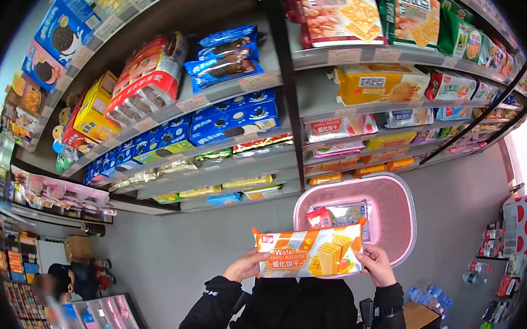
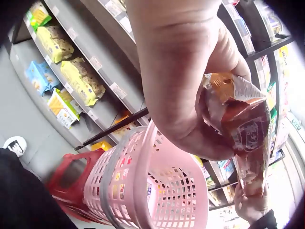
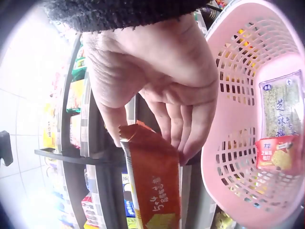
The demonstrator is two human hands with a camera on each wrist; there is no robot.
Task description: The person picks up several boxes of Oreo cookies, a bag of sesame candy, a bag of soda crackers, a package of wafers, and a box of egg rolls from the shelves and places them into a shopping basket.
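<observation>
my left hand: thumb and fingers pinch one end of the wafer pack | my right hand: pinches the other end | wafer pack: between my hands, long axis hand to hand | basket: beyond it, nearer my right hand

The long, flat plastic wafer packet is white with orange ends, its orange label lettered in white beside golden-yellow printed wafers; the oval plastic basket is pink, its walls patterned with rows of small openings (a curved strip on it is grey); in it, the clear rectangular plastic packet shows purple lettering over speckled grey-green contents, and the small flat plastic packet is red with white characters; the fabric sleeves are black, the smooth floor grey
</observation>
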